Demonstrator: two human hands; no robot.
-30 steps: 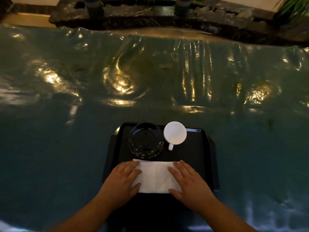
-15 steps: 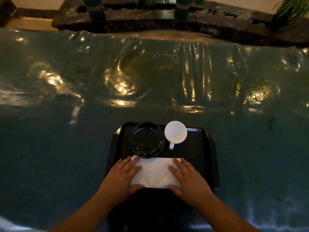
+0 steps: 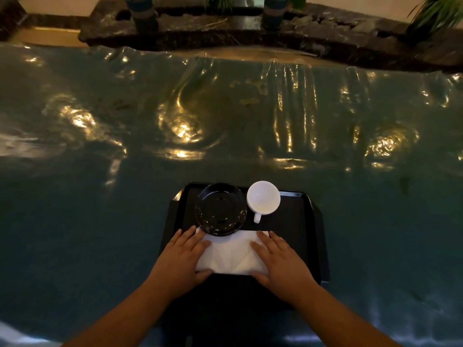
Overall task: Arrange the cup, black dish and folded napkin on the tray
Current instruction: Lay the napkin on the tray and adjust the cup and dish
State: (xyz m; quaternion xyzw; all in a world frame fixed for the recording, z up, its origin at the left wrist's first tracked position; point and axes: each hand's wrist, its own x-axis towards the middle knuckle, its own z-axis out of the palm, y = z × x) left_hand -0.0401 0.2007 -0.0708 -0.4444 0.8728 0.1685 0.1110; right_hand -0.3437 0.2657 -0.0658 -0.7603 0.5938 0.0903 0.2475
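A: Tray, black, sits in the lower middle of the frame on a table under a shiny, wrinkled green cover. What's on it, from the left?

B: My left hand comes first, lying flat with the fingers spread, pressing on the left end of the folded white napkin. Nothing is gripped; the palm just rests on the cloth.

A: And above that?

B: The black dish, round and glossy, in the upper left part of the tray. Its near rim overlaps the napkin's far edge.

A: Then the cup?

B: Yes, the white cup stands upright just right of the dish, at the tray's far edge, its handle pointing toward the bottom of the frame. I can't tell whether cup and dish touch.

A: Your other hand?

B: My right hand lies flat too, fingers apart, on the napkin's right end, thumb at the near edge. The right part of the tray is bare. Along the top of the frame runs a dark stone ledge with plant pots.
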